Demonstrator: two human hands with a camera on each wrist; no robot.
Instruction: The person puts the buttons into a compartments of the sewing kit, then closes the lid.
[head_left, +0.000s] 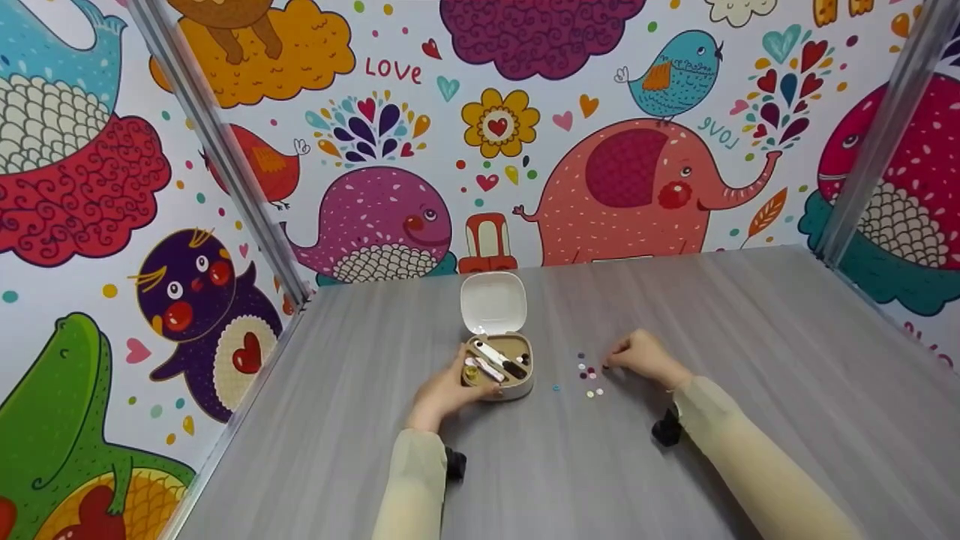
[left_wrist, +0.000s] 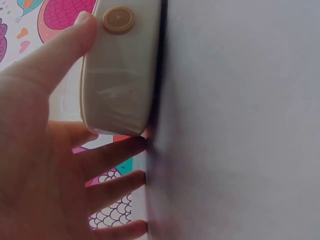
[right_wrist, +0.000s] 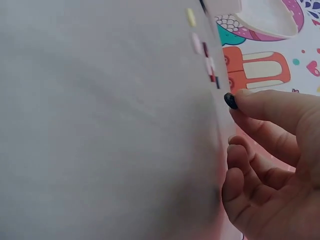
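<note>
A white sewing box [head_left: 519, 389] stands on the table with its lid [head_left: 493, 303] raised at the back. My left hand [head_left: 441, 391] grips its left side, thumb at the front and fingers around the far side. A brown button-shaped clasp [left_wrist: 119, 20] shows on the box front, just beyond the thumb. Inside the box lie a white-and-black tool [head_left: 501, 360], a yellow spool-like piece [head_left: 471, 372] and small dark items. My right hand [head_left: 649, 358] pinches a small dark button [right_wrist: 230, 101] between thumb and forefinger, close over the table, its other fingers curled.
Several small buttons [head_left: 583, 376] in dark red, white and pink are scattered between the box and my right hand. A blue button [head_left: 556, 388] lies nearer the box. Patterned wall panels [head_left: 375, 217] border the table, with a metal post [head_left: 247, 172] at the left corner.
</note>
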